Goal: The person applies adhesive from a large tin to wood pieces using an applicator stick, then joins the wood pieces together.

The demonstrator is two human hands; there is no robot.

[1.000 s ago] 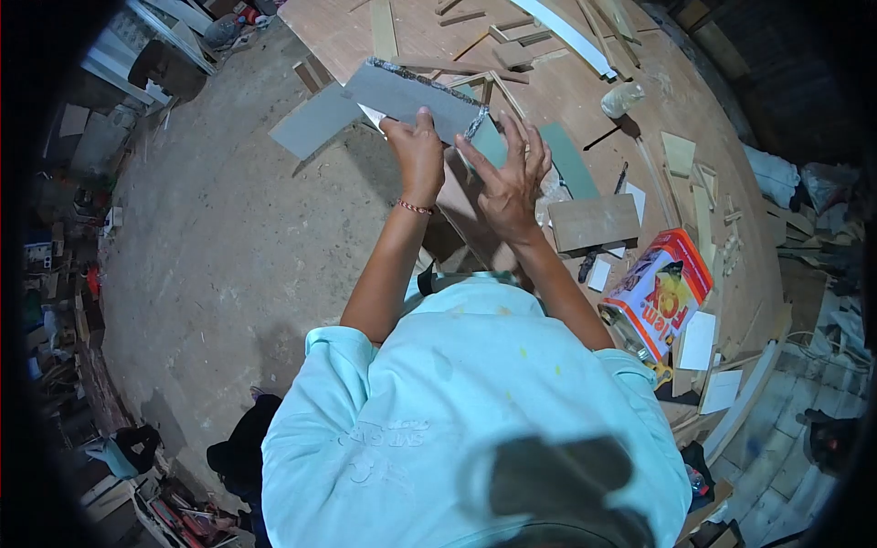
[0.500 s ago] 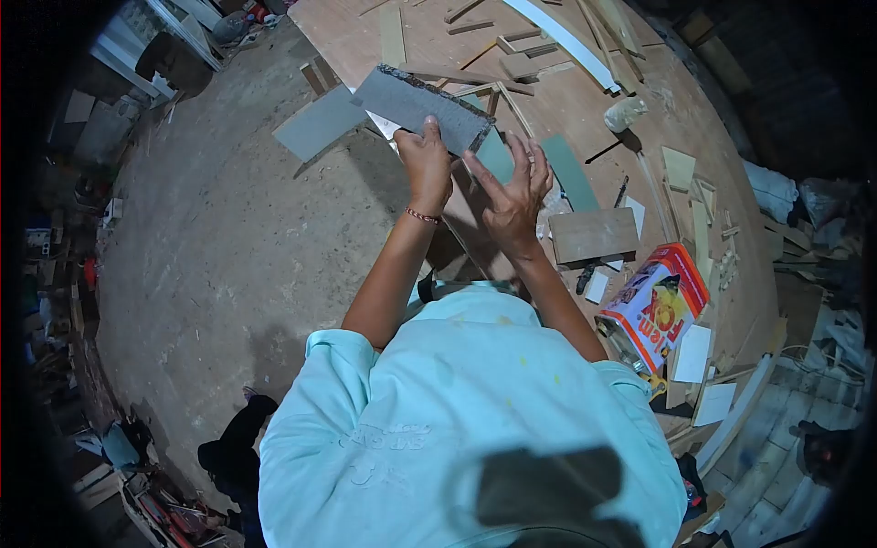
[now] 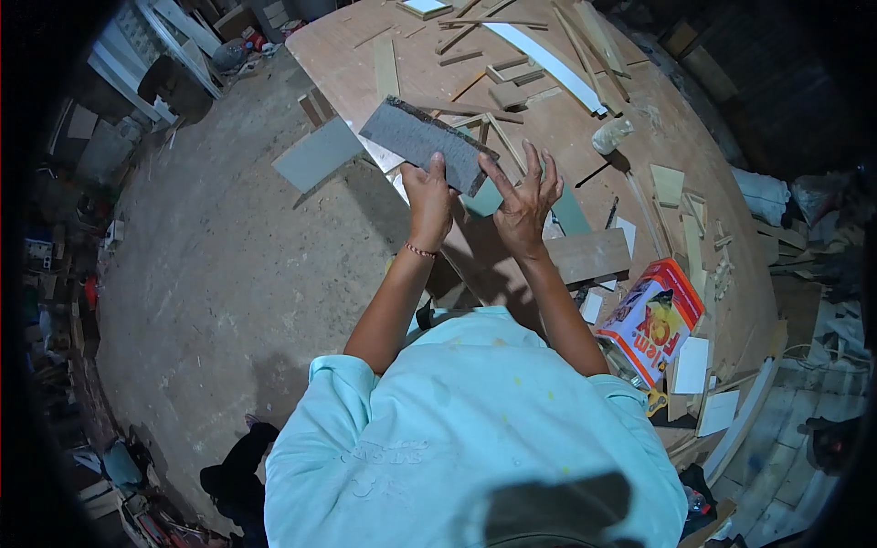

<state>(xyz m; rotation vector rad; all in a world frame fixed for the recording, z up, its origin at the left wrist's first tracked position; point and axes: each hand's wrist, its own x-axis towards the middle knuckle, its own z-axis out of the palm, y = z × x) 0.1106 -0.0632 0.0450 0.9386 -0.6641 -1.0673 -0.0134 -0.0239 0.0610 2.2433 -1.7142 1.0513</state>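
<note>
A flat grey rectangular panel [image 3: 416, 137] with a rough, dark long edge is held up at the corner of the table. My left hand [image 3: 427, 201] is closed on its near edge, thumb lying on the grey face and the other fingers hidden underneath. At the panel's right end, my right hand [image 3: 527, 208] has its fingers spread, the index fingertip right at the edge. Below and beyond the panel lie thin wooden strips and a green sheet [image 3: 571, 215]. Near my right wrist rests a wooden board [image 3: 587, 256].
The wooden table [image 3: 343, 46] carries several wood offcuts, a long white strip [image 3: 548, 66] and a whitish cup-like container [image 3: 612, 135]. An orange and white tin [image 3: 653, 321] stands by my right elbow. Left of the table, a light panel [image 3: 318, 157] juts over the concrete floor [image 3: 219, 247].
The grey panel and both hands sit slightly lower in view. My right index fingertip has shifted from the panel's near right corner up along its right end, with the other fingers more raised.
</note>
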